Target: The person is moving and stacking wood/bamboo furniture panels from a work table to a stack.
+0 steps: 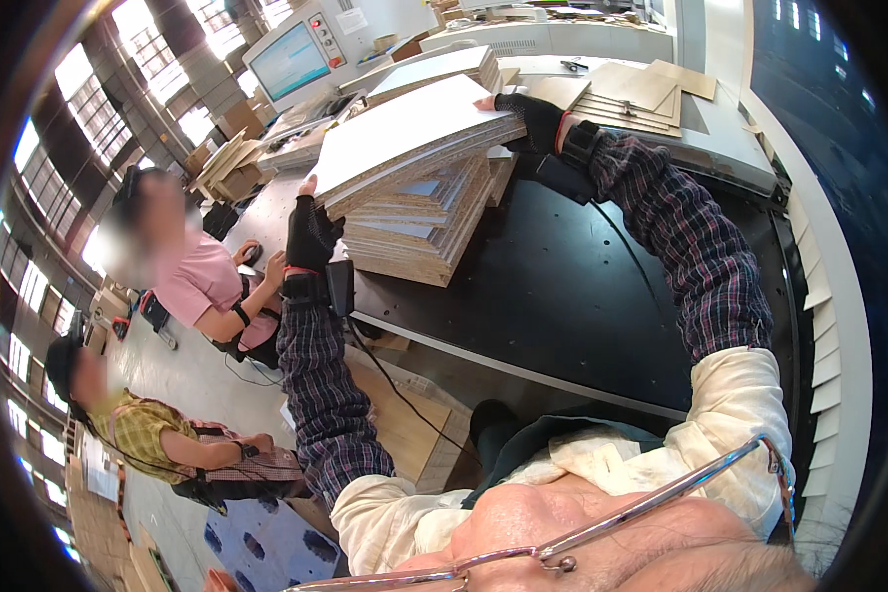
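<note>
Bright daylight; tall multi-pane factory windows (97, 96) at left blown out. Small glare spots on glossy dark-blue panel (809, 84), right. White-faced chipboard boards (405, 133) very bright against flat black hole-dotted table (562, 296), near edge legible. Faces of pink-shirted person (199, 278) and yellow-shirted person (148, 431) blurred. Fisheye bends lines, rim black.

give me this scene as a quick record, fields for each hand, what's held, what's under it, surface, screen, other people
left hand: fingerless black glove, gripping the near left end of the boards
right hand: fingerless black glove, gripping their far right end
held: white-faced boards, layered; exact count unclear
under them: stack of similar boards; whether the held ones are fully clear of it is hard to tell
surface: black table
screen: lit monitor, beyond the boards
others: co-worker in pink, co-worker in yellow, both at left
</note>
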